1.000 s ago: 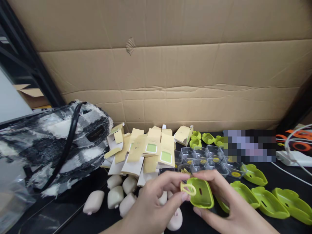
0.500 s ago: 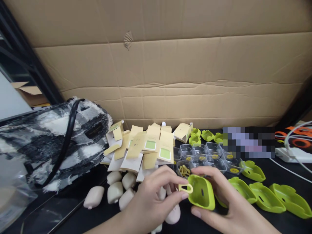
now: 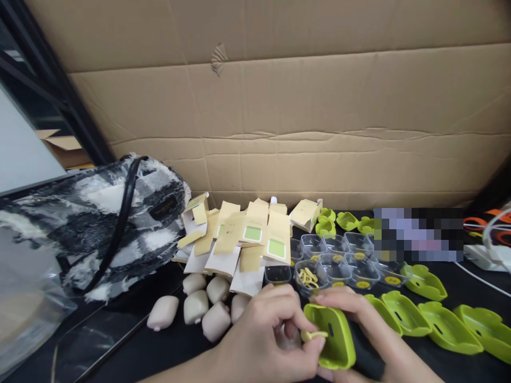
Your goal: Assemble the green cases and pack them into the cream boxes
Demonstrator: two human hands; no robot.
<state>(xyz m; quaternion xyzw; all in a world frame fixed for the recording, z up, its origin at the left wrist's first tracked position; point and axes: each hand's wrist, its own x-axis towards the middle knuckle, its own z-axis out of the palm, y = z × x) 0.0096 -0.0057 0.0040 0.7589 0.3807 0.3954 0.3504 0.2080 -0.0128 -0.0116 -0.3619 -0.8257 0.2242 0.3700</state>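
My left hand pinches a small pale-yellow plastic loop piece between thumb and fingertips. My right hand grips a green plastic shell by its edges, its hollow side turned toward the left hand. The loop piece is at the shell's open side, near the slot in its wall; whether the two touch I cannot tell. Just beyond the hands stands a clear compartment holding several similar yellow pieces. Several cream rounded pieces lie left of my left hand, some partly hidden by it.
More green shells lie to the right, with smaller green parts at the back. Clear plastic cups sit mid-table. Opened small cartons are piled before the cardboard wall. A checked bag occupies the left.
The loop piece has turned edge-on and moved into the shell's opening. The shell has tilted, and both hands sit slightly lower. The view has shifted a little.
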